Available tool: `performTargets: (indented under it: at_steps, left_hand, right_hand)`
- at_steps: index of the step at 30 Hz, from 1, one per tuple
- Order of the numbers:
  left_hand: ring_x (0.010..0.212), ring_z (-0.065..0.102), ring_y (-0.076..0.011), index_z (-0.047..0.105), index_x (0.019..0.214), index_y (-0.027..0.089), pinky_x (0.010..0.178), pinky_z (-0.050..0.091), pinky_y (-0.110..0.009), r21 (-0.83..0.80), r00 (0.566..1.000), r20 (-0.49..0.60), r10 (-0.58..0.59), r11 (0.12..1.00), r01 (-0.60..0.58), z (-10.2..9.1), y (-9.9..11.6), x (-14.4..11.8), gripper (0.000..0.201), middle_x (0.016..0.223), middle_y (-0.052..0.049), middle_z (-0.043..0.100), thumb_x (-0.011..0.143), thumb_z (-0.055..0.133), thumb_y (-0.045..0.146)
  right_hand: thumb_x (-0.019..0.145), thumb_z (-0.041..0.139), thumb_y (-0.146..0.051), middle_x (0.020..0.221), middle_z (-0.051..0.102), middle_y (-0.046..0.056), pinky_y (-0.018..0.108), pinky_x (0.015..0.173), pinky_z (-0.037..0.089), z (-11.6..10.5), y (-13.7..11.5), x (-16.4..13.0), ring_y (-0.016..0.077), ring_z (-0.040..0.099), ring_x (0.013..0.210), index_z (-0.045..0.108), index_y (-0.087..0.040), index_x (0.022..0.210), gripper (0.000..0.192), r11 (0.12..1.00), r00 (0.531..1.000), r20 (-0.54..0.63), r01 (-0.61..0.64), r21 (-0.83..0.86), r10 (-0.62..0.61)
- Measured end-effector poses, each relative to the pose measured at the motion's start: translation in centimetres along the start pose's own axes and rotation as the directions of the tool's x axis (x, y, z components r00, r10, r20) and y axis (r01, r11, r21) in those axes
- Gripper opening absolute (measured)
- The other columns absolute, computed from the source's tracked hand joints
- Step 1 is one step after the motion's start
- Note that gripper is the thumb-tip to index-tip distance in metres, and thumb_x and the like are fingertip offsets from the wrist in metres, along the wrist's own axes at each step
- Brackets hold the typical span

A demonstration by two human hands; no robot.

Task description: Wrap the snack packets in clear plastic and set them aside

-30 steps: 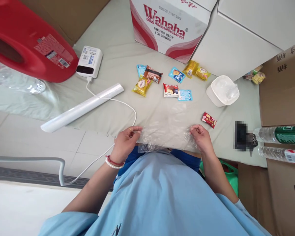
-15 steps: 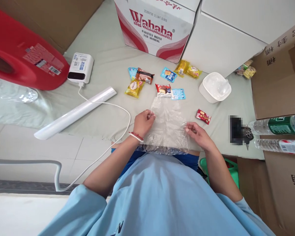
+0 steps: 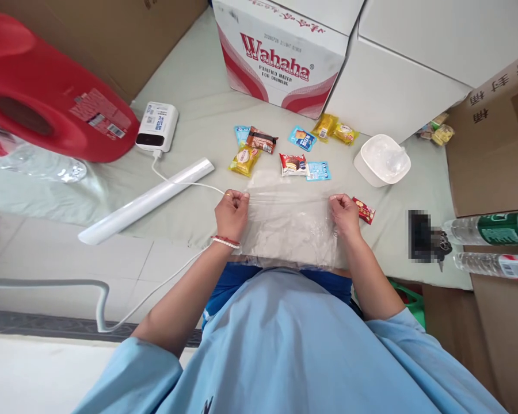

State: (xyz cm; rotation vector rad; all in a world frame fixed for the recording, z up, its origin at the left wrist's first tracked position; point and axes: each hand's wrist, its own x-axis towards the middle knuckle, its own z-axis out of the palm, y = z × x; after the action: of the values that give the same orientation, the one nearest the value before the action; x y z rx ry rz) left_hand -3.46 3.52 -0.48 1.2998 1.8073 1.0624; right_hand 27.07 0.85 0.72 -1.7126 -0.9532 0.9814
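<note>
A clear plastic bag (image 3: 289,227) lies spread on the grey-green cloth at the near edge. My left hand (image 3: 232,214) pinches its upper left corner and my right hand (image 3: 345,215) pinches its upper right corner, so the top edge is stretched taut between them. Just beyond the bag lie several small snack packets: a red-and-white one (image 3: 292,164), a light blue one (image 3: 318,171), a yellow one (image 3: 243,160). A small red packet (image 3: 364,210) sits right beside my right hand.
A white roll (image 3: 147,200) and a white power bank (image 3: 157,126) with its cable lie to the left, by a red jug (image 3: 47,103). A white lidded tub (image 3: 382,160) stands at right. A Wahaha carton (image 3: 280,54) is behind. Two water bottles (image 3: 492,229) lie far right.
My hands have moved apart to the bag's upper corners and pulled its top edge straight. Half a second ago the left hand was at the bag's top and the right lower down.
</note>
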Motion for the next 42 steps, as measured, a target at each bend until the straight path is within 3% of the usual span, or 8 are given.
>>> performTargets:
  at_steps: [6,10,13,21,26,32,36,42]
  left_hand:
    - [0.082,0.059,-0.0199,0.057,0.103,0.020,0.082,0.047,-0.036,0.199,0.938,-0.200,0.285,0.949,-0.246,0.3,0.8,-1.3,0.015,0.091,-0.005,0.061,0.089,0.061,0.024]
    - [0.114,0.061,-0.0289,0.067,0.106,0.020,0.100,0.044,-0.047,0.325,0.775,0.225,0.591,0.704,-0.631,1.0,1.9,-2.5,0.019,0.106,-0.013,0.070,0.098,0.051,0.026]
    - [0.140,0.050,-0.0341,0.065,0.132,0.015,0.114,0.035,-0.053,0.416,0.744,0.451,0.493,0.621,-0.664,1.5,1.7,-2.4,0.040,0.141,-0.019,0.063,0.101,0.047,0.034]
    - [0.160,0.015,-0.0434,0.040,0.161,0.025,0.123,0.002,-0.070,0.527,0.721,0.605,0.337,0.510,-0.680,0.8,0.1,-2.9,0.082,0.174,-0.019,0.020,0.094,0.047,0.071]
    - [0.160,0.010,-0.0475,0.037,0.162,0.030,0.120,-0.001,-0.074,0.513,0.698,0.638,0.326,0.496,-0.701,0.8,0.3,-3.2,0.088,0.175,-0.019,0.015,0.090,0.050,0.079]
    - [0.160,0.011,-0.0474,0.036,0.162,0.030,0.120,-0.002,-0.075,0.519,0.698,0.634,0.334,0.486,-0.703,0.9,0.3,-3.2,0.090,0.174,-0.020,0.016,0.089,0.052,0.079]
    - [0.160,0.013,-0.0474,0.037,0.162,0.030,0.120,0.000,-0.075,0.513,0.700,0.622,0.351,0.492,-0.703,0.9,0.2,-3.3,0.091,0.174,-0.021,0.018,0.088,0.053,0.079]
    - [0.160,0.012,-0.0468,0.039,0.161,0.030,0.121,-0.002,-0.074,0.484,0.700,0.615,0.364,0.527,-0.699,0.8,0.2,-3.3,0.089,0.174,-0.019,0.018,0.088,0.054,0.079]
  right_hand:
    - [0.085,0.061,-0.049,0.072,0.059,-0.002,0.024,0.059,0.039,-0.5,1.6,-0.1,0.0138,0.050,0.064,0.063,-0.019,0.087,0.030,0.972,0.989,-0.101,0.085,-0.219,-0.109]
    - [0.091,0.055,-0.052,0.066,0.059,-0.002,0.026,0.058,0.038,-0.5,1.3,-0.1,0.0152,0.050,0.061,0.061,-0.021,0.082,0.033,0.928,0.991,-0.028,0.113,-0.354,-0.131]
    - [0.094,0.050,-0.052,0.063,0.059,-0.001,0.027,0.059,0.039,-1.2,1.0,0.0,0.0166,0.051,0.059,0.060,-0.022,0.077,0.036,0.882,0.992,0.009,0.119,-0.456,-0.129]
    - [0.088,0.055,-0.032,0.085,0.075,0.006,0.034,0.076,0.047,-4.1,-2.3,3.4,0.0241,0.066,0.078,0.070,-0.022,0.089,0.018,0.620,0.979,0.030,0.152,-0.770,-0.203]
    - [0.090,0.056,-0.027,0.114,0.073,0.013,0.043,0.096,0.048,1.1,-6.9,8.0,0.0308,0.063,0.106,0.072,-0.017,0.117,0.033,0.421,0.815,0.410,0.568,-0.707,-0.410]
    - [0.072,0.079,-0.028,0.144,0.059,0.018,0.052,0.115,0.035,7.9,-7.6,12.5,0.0395,0.044,0.137,0.059,-0.014,0.145,0.076,0.293,0.699,0.688,0.711,-0.640,-0.195]
    - [0.068,0.083,-0.034,0.123,0.067,0.016,0.053,0.108,0.042,6.3,-7.5,13.9,0.0373,0.055,0.120,0.072,-0.015,0.123,0.059,0.401,0.769,0.587,0.635,-0.660,-0.252]
    - [0.078,0.079,-0.047,0.118,0.068,0.008,0.047,0.096,0.053,1.5,-10.1,7.6,0.0270,0.063,0.110,0.064,-0.021,0.135,0.065,0.848,0.859,0.382,0.457,-0.267,-0.343]
